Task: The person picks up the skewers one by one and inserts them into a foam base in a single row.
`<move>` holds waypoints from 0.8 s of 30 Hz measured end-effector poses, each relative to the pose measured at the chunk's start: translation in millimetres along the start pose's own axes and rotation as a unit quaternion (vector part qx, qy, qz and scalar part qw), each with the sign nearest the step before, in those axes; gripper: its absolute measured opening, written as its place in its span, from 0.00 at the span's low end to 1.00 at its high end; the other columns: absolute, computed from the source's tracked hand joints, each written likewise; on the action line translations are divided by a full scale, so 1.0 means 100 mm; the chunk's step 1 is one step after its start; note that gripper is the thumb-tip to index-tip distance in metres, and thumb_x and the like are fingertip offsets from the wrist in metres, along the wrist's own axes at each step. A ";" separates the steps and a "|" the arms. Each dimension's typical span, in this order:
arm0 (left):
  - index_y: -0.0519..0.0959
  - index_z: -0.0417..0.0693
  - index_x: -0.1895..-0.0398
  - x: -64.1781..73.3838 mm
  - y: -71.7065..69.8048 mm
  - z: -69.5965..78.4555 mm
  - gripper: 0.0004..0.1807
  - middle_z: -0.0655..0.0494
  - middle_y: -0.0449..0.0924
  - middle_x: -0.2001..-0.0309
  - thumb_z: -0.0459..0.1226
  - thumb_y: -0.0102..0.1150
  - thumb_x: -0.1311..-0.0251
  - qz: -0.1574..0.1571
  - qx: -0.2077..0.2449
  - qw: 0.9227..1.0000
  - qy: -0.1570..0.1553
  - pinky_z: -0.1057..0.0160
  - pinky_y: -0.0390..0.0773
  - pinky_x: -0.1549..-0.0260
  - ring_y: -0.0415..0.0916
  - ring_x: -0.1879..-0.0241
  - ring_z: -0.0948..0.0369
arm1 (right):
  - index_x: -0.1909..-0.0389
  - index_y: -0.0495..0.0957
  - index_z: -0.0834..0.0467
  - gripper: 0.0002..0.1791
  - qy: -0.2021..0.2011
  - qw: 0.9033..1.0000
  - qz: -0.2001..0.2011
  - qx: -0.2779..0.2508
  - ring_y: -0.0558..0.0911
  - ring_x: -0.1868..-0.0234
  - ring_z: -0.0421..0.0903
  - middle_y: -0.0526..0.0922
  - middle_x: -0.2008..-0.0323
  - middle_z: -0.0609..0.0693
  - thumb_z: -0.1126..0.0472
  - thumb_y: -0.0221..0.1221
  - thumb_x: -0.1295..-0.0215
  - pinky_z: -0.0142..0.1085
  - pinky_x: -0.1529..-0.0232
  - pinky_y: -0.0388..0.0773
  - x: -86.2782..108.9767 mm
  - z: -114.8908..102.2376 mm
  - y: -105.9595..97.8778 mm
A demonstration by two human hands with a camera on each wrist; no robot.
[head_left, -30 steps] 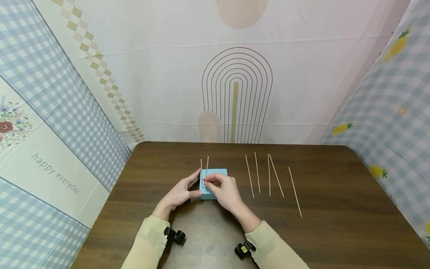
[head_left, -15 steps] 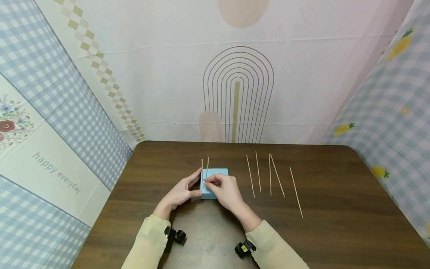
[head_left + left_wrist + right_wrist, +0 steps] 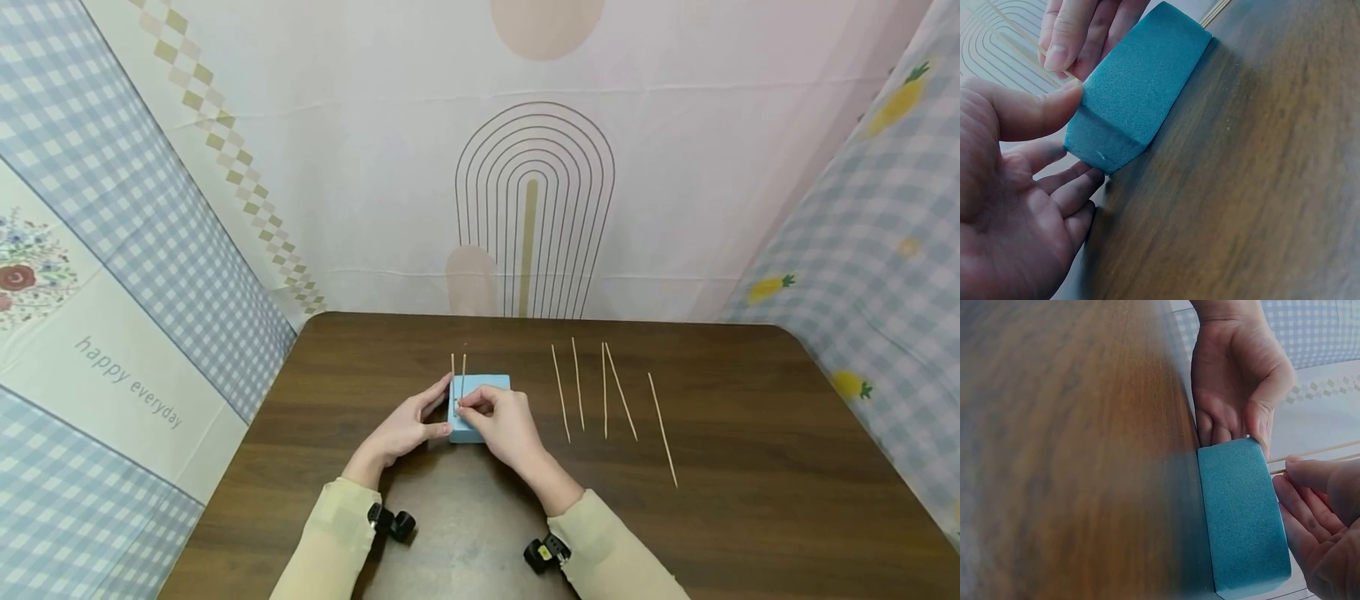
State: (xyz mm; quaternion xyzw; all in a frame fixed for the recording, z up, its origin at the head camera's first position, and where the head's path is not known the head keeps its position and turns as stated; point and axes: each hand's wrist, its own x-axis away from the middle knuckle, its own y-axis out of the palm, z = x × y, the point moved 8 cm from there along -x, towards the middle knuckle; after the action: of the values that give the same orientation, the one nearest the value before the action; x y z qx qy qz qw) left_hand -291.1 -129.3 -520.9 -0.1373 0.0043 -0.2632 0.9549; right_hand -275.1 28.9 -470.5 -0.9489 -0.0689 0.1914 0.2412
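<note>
A light blue foam block lies on the table in front of me. My left hand grips its left end, thumb at the near corner and fingers along the side. A thin wooden stick stands upright in the block near its left edge. Beside it is a second wooden stick, which my right hand pinches low down between thumb and index finger, just above the block's top. Both wrist views show the block's side resting on the table; the pinched stick's lower tip is hidden by fingers.
Several loose wooden sticks lie spread on the brown table to the right of the block. One stick lies farther right and nearer to me. Patterned cloths hang behind and at both sides of the table.
The pinched stick's top has sunk slightly toward the block, and the stick is a little more upright. Both hands stay about where they were; the head view has shifted slightly.
</note>
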 end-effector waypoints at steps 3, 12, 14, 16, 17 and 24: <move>0.49 0.47 0.12 0.00 0.00 0.02 0.49 0.44 0.45 0.14 0.30 0.66 0.28 0.000 0.001 1.000 -0.002 0.42 0.58 0.24 0.45 0.16 0.46 | 0.64 0.91 0.56 0.01 0.002 1.000 0.003 0.005 0.88 0.67 0.36 0.92 0.67 0.44 0.64 0.74 0.33 0.31 0.64 0.84 -0.01 0.00 0.00; 0.50 0.48 0.12 0.00 -0.01 0.01 0.49 0.44 0.46 0.14 0.29 0.66 0.29 0.004 -0.007 1.000 0.001 0.43 0.57 0.24 0.46 0.16 0.46 | 0.66 0.91 0.55 0.03 0.007 1.000 0.010 0.008 0.88 0.69 0.36 0.91 0.68 0.44 0.65 0.75 0.34 0.31 0.66 0.83 -0.01 -0.02 0.00; 0.49 0.48 0.11 0.00 -0.01 0.01 0.49 0.44 0.46 0.14 0.29 0.66 0.29 0.002 -0.008 1.000 0.002 0.43 0.57 0.24 0.46 0.16 0.46 | 0.66 0.90 0.55 0.03 0.009 1.000 0.010 0.010 0.88 0.69 0.36 0.91 0.68 0.44 0.64 0.75 0.34 0.31 0.65 0.83 -0.01 -0.02 0.00; 0.49 0.48 0.12 -0.01 -0.01 0.01 0.49 0.44 0.46 0.14 0.30 0.66 0.29 0.002 -0.009 1.000 0.004 0.43 0.56 0.24 0.46 0.16 0.46 | 0.66 0.90 0.54 0.03 0.009 1.000 0.009 0.014 0.87 0.69 0.36 0.91 0.69 0.44 0.64 0.75 0.34 0.31 0.65 0.83 -0.01 -0.02 0.00; 0.49 0.47 0.12 0.00 -0.01 0.01 0.49 0.43 0.46 0.14 0.30 0.66 0.29 0.002 -0.009 1.000 0.004 0.42 0.56 0.24 0.46 0.16 0.46 | 0.66 0.90 0.54 0.03 0.009 1.000 0.009 0.015 0.87 0.68 0.36 0.91 0.69 0.44 0.64 0.75 0.34 0.31 0.64 0.84 -0.01 -0.03 0.00; 0.48 0.45 0.12 -0.01 -0.01 0.00 0.49 0.43 0.46 0.14 0.30 0.66 0.29 0.001 -0.006 1.000 0.005 0.42 0.56 0.24 0.46 0.16 0.46 | 0.67 0.90 0.55 0.03 -0.006 1.000 0.011 0.021 0.88 0.68 0.38 0.91 0.68 0.45 0.65 0.74 0.33 0.32 0.64 0.84 0.00 -0.06 0.00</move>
State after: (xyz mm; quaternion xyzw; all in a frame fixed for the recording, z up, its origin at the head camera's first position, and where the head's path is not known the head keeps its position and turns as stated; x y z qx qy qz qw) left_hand -292.0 -129.9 -520.7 -0.1419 0.0107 -0.2628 0.9543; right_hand -272.5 26.6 -465.4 -0.9433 -0.0556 0.2007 0.2585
